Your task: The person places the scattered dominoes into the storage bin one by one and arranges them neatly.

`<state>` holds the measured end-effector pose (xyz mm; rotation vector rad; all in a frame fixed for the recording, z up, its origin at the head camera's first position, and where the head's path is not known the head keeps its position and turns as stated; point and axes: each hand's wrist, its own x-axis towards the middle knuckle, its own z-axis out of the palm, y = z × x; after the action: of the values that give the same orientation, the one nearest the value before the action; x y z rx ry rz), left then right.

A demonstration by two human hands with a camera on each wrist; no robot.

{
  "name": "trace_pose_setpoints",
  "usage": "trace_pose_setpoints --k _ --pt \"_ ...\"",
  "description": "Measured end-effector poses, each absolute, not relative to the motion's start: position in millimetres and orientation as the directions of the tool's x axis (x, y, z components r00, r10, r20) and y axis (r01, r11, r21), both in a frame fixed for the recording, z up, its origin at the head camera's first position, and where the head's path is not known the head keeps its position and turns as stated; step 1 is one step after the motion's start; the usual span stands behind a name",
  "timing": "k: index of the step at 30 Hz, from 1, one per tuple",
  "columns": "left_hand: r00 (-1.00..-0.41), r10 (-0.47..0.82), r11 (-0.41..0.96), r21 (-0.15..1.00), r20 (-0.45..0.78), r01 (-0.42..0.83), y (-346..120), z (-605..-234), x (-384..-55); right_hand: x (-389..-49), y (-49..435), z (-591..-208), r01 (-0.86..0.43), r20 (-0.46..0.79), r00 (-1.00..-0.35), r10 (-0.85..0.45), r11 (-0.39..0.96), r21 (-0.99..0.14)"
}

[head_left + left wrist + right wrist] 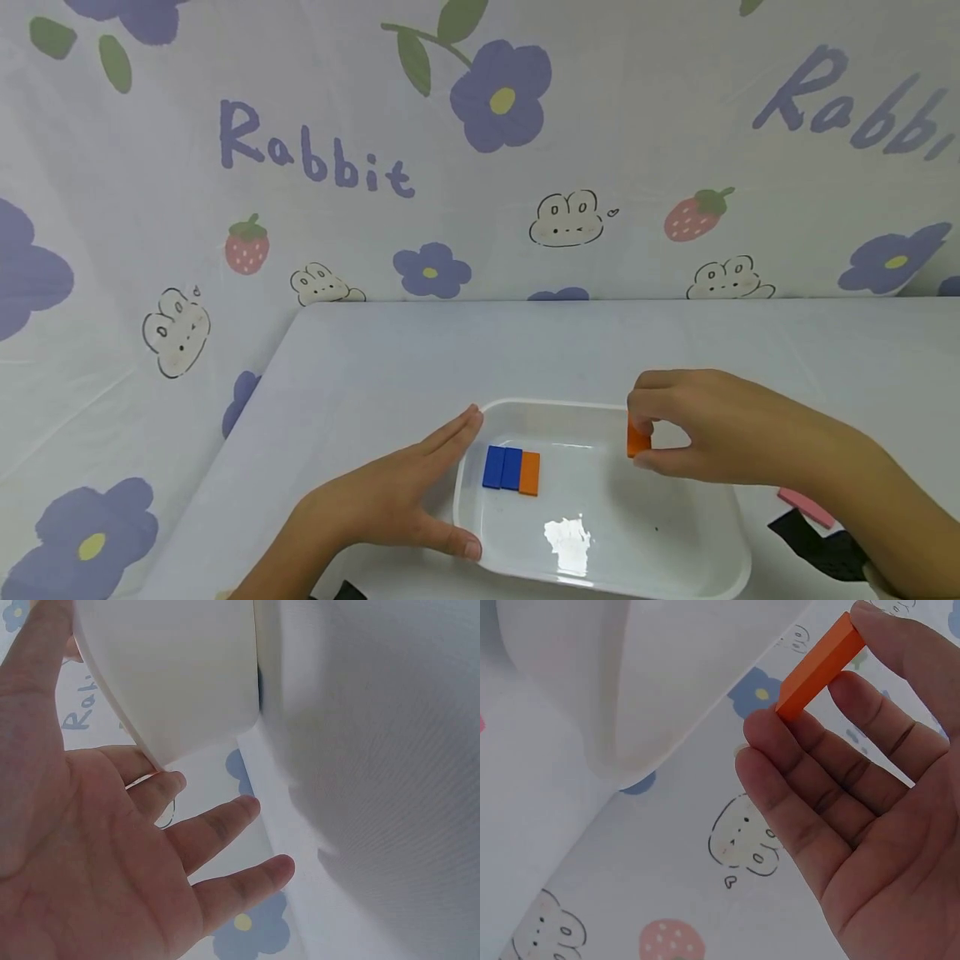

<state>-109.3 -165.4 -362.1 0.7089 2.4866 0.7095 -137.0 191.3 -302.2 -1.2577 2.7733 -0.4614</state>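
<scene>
My right hand (705, 427) pinches an orange rectangular block (821, 666) between thumb and fingers, above the right part of a white tray (570, 406). Along the tray's left rim rests my left hand (393, 498), its fingers fairly straight and the thumb spread apart at the front left corner. The left wrist view shows the palm against the tray's outer wall (169, 675). Inside the tray at the left, two blue blocks, the outer one (493, 467) and the inner one (512, 469), lie side by side with another orange block (529, 473).
A pink piece (806, 507) lies on the white table (375, 350) to the right of the tray, partly hidden by the right forearm and a black strap (817, 546). Behind the table hangs a patterned cloth (337, 233) with rabbits and flowers.
</scene>
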Motion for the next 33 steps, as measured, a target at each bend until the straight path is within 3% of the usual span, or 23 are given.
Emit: trace_pose_setpoints --k 33 --pt "-0.762 0.587 0.733 0.581 -0.275 0.355 -165 -359 -109 -150 149 -311 -0.749 -0.022 -0.608 -0.794 0.582 -0.317"
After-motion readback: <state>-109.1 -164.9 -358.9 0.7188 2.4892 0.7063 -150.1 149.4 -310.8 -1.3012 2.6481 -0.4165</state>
